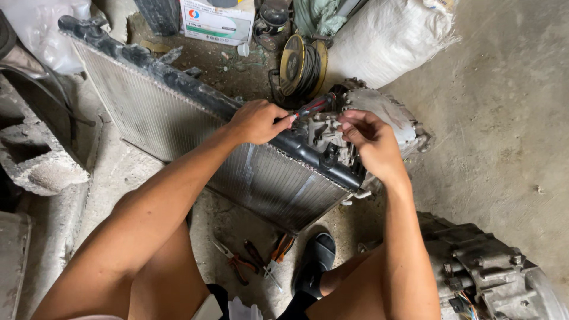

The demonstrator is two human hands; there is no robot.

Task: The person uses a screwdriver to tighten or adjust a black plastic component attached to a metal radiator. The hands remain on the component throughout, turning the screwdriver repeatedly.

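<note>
A large car radiator (178,127) with a black plastic top tank lies tilted on the concrete floor in front of me. My left hand (256,120) is shut on a red-and-black-handled tool (314,106), its tip pointing at a grey metal engine part (332,133) at the radiator's right end. My right hand (370,137) pinches something small on that same metal part; what it pinches is hidden by the fingers. Both forearms reach over the radiator.
Pliers with orange and red handles (252,261) lie on the floor near my black sandal (317,261). A grey gearbox casing (486,272) sits at the lower right. A cable reel (302,65), a white sack (391,35), a carton (216,21) and a concrete block (35,154) surround the spot.
</note>
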